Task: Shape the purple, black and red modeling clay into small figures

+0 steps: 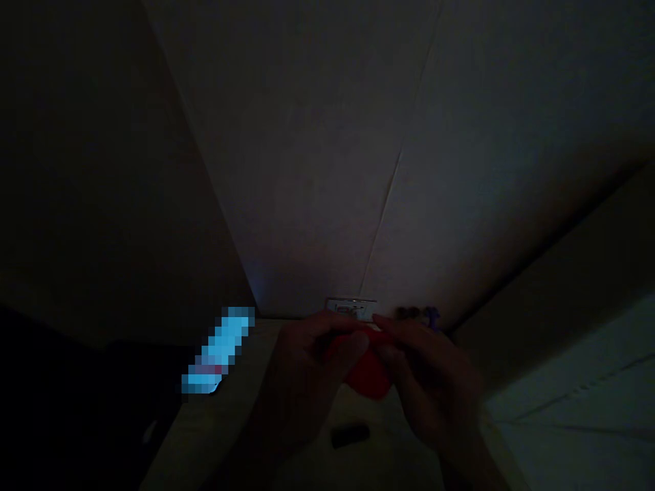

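The room is very dark. Both my hands meet low in the middle of the view around a small red object (369,380). My left hand (307,372) has its fingers curled over the red object's left side. My right hand (427,382) pinches it from the right, thumb and fingers closed on it. What the red object is stays unclear in this light. A small dark oblong thing (350,434) lies on the pale surface (215,436) just below my hands.
A glowing blue screen (219,351), blurred out, stands at the left. A wall socket (352,308) sits on the pale wall behind my hands. Small dark and purple items (420,315) lie beside it. A lighter surface (578,402) spreads at lower right.
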Demonstrator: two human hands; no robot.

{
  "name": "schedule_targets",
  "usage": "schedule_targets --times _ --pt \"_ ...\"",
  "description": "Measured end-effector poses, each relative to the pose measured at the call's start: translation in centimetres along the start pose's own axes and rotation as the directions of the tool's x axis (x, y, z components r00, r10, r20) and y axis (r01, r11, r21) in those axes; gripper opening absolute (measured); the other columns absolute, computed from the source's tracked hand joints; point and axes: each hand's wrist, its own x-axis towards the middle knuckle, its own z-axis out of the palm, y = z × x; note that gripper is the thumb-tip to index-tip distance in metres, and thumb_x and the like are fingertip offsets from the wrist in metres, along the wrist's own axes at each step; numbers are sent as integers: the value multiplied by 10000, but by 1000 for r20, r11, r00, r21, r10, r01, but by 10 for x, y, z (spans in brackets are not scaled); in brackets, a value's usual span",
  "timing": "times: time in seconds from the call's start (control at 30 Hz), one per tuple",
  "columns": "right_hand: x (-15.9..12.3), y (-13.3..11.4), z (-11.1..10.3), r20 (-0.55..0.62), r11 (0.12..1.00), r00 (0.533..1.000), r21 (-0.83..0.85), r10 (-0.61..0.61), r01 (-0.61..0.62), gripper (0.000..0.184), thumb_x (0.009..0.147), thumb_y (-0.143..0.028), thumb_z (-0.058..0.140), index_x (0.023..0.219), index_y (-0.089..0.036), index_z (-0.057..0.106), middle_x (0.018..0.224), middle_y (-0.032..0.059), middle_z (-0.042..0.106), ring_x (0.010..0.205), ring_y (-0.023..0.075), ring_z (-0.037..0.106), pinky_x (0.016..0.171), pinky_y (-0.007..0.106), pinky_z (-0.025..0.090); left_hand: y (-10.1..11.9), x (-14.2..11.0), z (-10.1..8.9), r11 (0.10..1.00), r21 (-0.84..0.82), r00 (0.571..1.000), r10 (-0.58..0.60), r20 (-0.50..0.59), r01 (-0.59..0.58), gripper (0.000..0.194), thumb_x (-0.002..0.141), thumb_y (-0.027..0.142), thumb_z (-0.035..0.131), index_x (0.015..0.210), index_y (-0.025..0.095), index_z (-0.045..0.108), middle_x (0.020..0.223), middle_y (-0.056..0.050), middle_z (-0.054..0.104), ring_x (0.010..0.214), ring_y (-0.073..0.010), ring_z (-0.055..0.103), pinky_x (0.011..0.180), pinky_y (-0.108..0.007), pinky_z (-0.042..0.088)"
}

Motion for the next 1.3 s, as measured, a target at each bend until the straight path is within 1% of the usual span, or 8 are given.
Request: schedule_targets --times 0.2,0.4,0.53,0.67,0.8,0.9,1.1,1.3 --pt "-2 -1 0 94 999 995 -21 32 -31 238 942 -245 749 1176 -236 785 964 24 859 661 148 776 635 223 645 1 -3 0 997 61 995 42 -92 -37 141 892 302 739 817 196 793 746 -12 778 695 -162 715 610 -210 559" --pt "2 -5 0 13 998 998 -16 69 -69 182 890 -152 760 1029 -256 816 859 -7 856 602 142 774 577 193 636 -3 -3 5 998 -68 997 4 -71 -9 103 889 295 766 917 221 831 849 -28 830 781 -179 779 686 -228 614" --pt "-3 0 2 -9 994 995 47 104 -103 226 870 -150 780 1066 -259 805 836 -1 843 613 146 771 584 207 633 -1 -3 4 997 -75 999 -10 -43 7 230 856 318 811 1069 231 829 940 -44 846 810 -194 792 679 -242 624" --pt "-6 2 2 -18 983 988 110 153 -150 336 887 -165 788 1208 -265 763 765 -24 802 580 132 731 579 216 621 2 -4 1 997 -11 994 77 -73 -78 99 887 256 771 953 232 840 925 -26 845 855 -184 789 749 -239 621" --pt "-3 -2 0 -7 995 995 19 98 -98 154 899 -163 788 1021 -256 806 808 -19 817 629 132 740 621 222 613 2 -5 1 997 -7 992 74 -106 -75 57 879 231 775 882 214 830 856 -16 835 801 -172 777 714 -226 607" --pt "-2 -3 0 -5 995 995 28 97 -96 131 908 -162 781 995 -255 813 795 -17 810 626 138 733 623 236 613 2 -5 3 997 -13 990 79 -120 -81 57 871 225 778 848 204 825 817 -17 826 775 -176 773 702 -235 610" --pt "-7 3 4 -16 986 992 112 124 -121 402 895 -215 814 1283 -301 753 923 10 813 742 179 751 694 290 634 2 -3 7 993 -63 972 84 -217 -100 56 867 258 786 867 206 808 826 -22 825 777 -188 780 689 -251 624" --pt "1 -3 0 19 998 998 13 59 -59 218 939 -153 735 1123 -255 792 873 19 786 728 164 720 639 261 593 -2 -2 6 990 -95 983 87 -159 -103 96 854 265 807 824 200 744 771 -1 787 718 -156 749 640 -216 596"
